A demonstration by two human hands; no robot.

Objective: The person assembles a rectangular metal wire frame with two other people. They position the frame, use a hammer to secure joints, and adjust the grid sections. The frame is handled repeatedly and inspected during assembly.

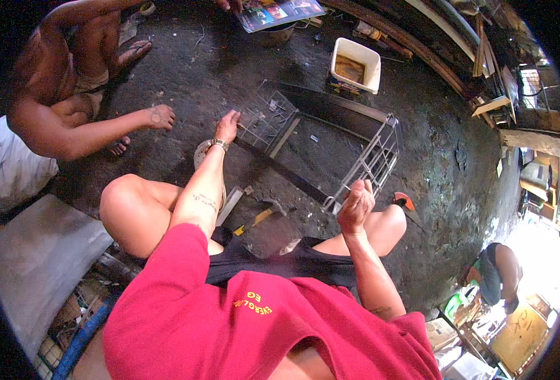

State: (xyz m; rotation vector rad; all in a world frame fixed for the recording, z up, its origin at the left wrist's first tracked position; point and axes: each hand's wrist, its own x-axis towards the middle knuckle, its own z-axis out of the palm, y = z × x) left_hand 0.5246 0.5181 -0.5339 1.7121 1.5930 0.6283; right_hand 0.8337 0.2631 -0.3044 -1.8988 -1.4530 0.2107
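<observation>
A metal rack frame (283,170) with dark side bars and wire grid ends lies on the ground in front of me. My left hand (227,126), a watch on its wrist, is closed at the rack's left near corner, fingers partly hidden. My right hand (356,208) is a fist beside the right wire end (375,155), close to its near corner; whatever it may hold is hidden. Between my knees and the rack lies a hammer (264,216) with a yellow-and-black handle.
A co-worker's hand (159,118) reaches in from the left, near my left hand. A white square bucket (370,66) with brown contents stands beyond the rack. An orange-and-black object (405,201) lies by my right knee. Timber (419,50) is piled at far right; another person (500,272) bends at right.
</observation>
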